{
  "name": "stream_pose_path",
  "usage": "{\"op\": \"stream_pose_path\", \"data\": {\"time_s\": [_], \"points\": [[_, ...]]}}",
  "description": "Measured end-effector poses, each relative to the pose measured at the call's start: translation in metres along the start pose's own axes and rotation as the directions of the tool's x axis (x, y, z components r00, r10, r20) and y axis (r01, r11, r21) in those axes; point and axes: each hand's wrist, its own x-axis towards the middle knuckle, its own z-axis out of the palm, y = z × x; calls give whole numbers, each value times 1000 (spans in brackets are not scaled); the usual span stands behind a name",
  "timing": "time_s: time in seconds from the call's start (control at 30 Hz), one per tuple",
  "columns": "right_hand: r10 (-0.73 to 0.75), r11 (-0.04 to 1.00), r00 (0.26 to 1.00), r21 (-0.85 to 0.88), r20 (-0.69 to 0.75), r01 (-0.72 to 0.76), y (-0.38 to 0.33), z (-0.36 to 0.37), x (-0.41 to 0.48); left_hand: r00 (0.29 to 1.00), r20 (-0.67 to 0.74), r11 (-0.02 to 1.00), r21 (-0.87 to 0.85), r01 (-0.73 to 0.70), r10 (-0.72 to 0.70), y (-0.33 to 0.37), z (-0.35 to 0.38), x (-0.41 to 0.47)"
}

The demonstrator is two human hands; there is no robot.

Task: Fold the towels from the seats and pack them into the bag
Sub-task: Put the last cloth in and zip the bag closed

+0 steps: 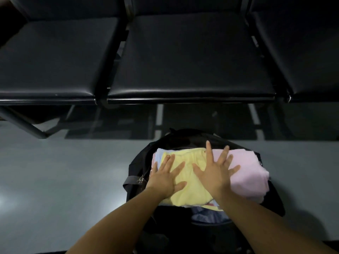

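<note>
Pressing down: left hand (166, 177) flat, fingers spread on yellow towel (190, 182); right hand (215, 172) splayed across yellow and pink towel (251, 173). Folded towels atop open black bag (136, 165) on floor.

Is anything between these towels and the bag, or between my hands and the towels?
Nothing visible. The left hand and right hand press flat on the yellow towel and pink towel, which sit in the open mouth of the bag.

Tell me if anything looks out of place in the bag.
The pink towel bulges over the right rim of the bag, not tucked in. The left hand presses the yellow towel flat; the right hand spans both.
</note>
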Motion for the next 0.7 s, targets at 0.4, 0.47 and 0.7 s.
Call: {"op": "stream_pose_path", "data": {"time_s": [0.4, 0.47, 0.7], "points": [[-184, 983, 978, 0, 96, 184, -11, 16, 3, 982, -183, 958, -286, -10, -44, -15, 0, -18], [-178, 984, 970, 32, 163, 175, -12, 10, 10, 966, -238, 910, -414, -4, -104, -20, -21, -7], [-188, 980, 972, -36, 139, 195, -11, 11, 7, 961, -164, 858, -502, 112, -222, -67, -91, 82]]}}
